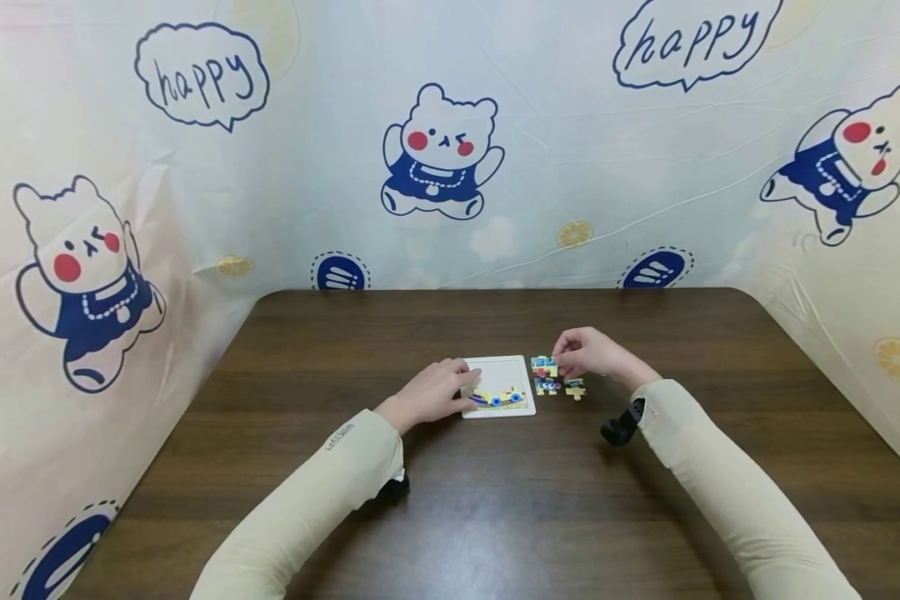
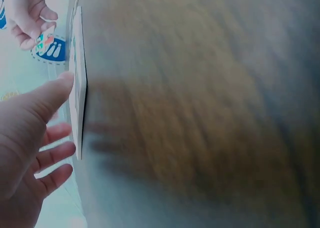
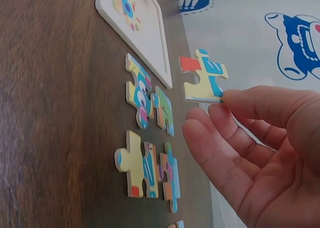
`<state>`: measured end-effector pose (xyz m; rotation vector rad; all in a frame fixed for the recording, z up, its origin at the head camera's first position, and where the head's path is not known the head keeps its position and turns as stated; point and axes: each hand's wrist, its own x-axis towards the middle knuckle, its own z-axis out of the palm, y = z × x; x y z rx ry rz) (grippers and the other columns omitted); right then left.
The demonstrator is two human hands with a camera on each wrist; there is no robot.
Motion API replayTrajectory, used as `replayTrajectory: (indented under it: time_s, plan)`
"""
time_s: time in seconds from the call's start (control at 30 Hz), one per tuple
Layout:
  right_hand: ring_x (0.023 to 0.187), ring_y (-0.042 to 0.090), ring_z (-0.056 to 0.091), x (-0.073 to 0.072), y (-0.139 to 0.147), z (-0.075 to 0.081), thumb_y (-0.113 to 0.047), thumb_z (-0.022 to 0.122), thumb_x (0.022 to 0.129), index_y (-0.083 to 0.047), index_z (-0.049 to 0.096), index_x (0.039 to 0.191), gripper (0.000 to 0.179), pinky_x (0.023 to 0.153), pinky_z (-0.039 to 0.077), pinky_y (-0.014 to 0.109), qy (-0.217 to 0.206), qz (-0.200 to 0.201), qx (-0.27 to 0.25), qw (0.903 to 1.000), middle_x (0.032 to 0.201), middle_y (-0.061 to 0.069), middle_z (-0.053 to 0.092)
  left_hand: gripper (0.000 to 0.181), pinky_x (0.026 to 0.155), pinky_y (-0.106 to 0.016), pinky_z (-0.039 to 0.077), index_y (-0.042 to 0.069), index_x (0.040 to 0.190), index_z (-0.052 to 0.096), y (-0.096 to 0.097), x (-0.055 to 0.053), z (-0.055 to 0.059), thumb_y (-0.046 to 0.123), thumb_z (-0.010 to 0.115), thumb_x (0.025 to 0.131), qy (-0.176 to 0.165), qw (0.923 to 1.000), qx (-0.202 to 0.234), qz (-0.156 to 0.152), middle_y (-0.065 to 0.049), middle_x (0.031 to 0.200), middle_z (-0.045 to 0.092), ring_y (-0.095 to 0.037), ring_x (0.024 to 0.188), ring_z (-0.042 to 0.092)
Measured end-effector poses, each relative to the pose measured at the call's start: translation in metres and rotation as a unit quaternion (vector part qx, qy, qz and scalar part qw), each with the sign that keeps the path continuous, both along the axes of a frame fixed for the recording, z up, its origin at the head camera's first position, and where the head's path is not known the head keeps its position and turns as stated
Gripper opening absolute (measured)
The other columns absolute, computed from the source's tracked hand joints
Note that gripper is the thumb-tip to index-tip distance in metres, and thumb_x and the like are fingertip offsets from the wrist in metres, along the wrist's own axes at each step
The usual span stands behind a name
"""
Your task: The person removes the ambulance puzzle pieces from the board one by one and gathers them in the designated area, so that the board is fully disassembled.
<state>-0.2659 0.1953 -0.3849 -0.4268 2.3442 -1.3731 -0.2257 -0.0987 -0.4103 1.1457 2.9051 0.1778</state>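
My right hand [image 1: 588, 354] pinches a jigsaw puzzle piece [image 3: 206, 84] between thumb and fingertips. The piece is yellow with blue and red patches, held above the table in the right wrist view. A white puzzle tray [image 1: 495, 361] lies flat on the table, with joined pieces [image 1: 498, 400] along its near side and bare white board beyond them. At the tray's left edge is my left hand [image 1: 435, 390], its fingers spread and relaxed, the fingertips right at the rim. In the left wrist view the thumb [image 2: 57, 90] overlaps the tray's edge.
Several loose puzzle pieces lie to the right of the tray, among them a yellow one [image 3: 134, 165] and one with a purple-and-white pattern [image 3: 136, 90]. The brown wooden table [image 1: 495, 500] meets a printed cloth backdrop [image 1: 555, 150] at its far and side edges.
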Motion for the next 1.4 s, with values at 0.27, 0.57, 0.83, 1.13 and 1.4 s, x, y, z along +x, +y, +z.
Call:
replayTrajectory:
  time_s: [0.27,0.57,0.83,1.13,1.4]
  plan:
    - [0.072,0.029,0.061,-0.002,0.013,-0.003,0.0,0.057,0.089,0.01,0.055,0.092,0.01,0.071,0.053,0.045,-0.001,-0.009,-0.007,0.9999,0.077,0.018,0.058,0.069,0.103,-0.037,0.03,0.002,0.139,0.039,-0.007,-0.002,-0.004,0.043,0.06,0.088,-0.033,0.9988,0.002,0.036,-0.015,0.14,0.039,-0.027,0.127,0.037]
    - [0.073,0.028,0.06,-0.001,0.028,-0.003,-0.003,0.058,0.089,0.009,0.057,0.094,0.014,0.072,0.052,0.047,0.007,-0.011,0.005,0.9999,0.079,0.018,0.058,0.075,0.107,-0.038,0.02,-0.003,0.141,0.032,-0.011,0.0,-0.005,0.047,0.054,0.09,-0.076,0.9964,-0.016,0.035,-0.019,0.145,0.029,-0.03,0.133,0.025]
    - [0.07,0.024,0.061,-0.001,0.04,-0.002,-0.006,0.059,0.089,0.01,0.059,0.096,0.017,0.072,0.052,0.045,0.006,-0.024,0.009,0.9997,0.078,0.015,0.06,0.074,0.108,-0.039,0.019,-0.002,0.141,0.032,-0.011,0.001,-0.004,0.048,0.051,0.09,-0.078,0.996,-0.033,0.028,-0.018,0.146,0.027,-0.029,0.134,0.023]
    - [0.073,0.024,0.061,0.001,0.053,-0.001,-0.007,0.058,0.091,0.01,0.058,0.098,0.019,0.072,0.053,0.041,-0.001,-0.029,0.016,0.9995,0.079,0.014,0.06,0.075,0.108,-0.039,0.019,-0.002,0.141,0.032,-0.012,0.001,-0.002,0.049,0.051,0.09,-0.081,0.9954,-0.044,0.025,-0.017,0.146,0.027,-0.028,0.134,0.022]
    - [0.075,0.025,0.061,0.004,0.064,-0.001,-0.009,0.058,0.091,0.011,0.058,0.099,0.021,0.074,0.052,0.042,-0.008,-0.031,0.022,0.9993,0.082,0.016,0.061,0.075,0.108,-0.038,0.018,-0.001,0.142,0.031,-0.012,-0.001,-0.004,0.05,0.05,0.09,-0.081,0.995,-0.052,0.028,-0.016,0.146,0.026,-0.026,0.135,0.021]
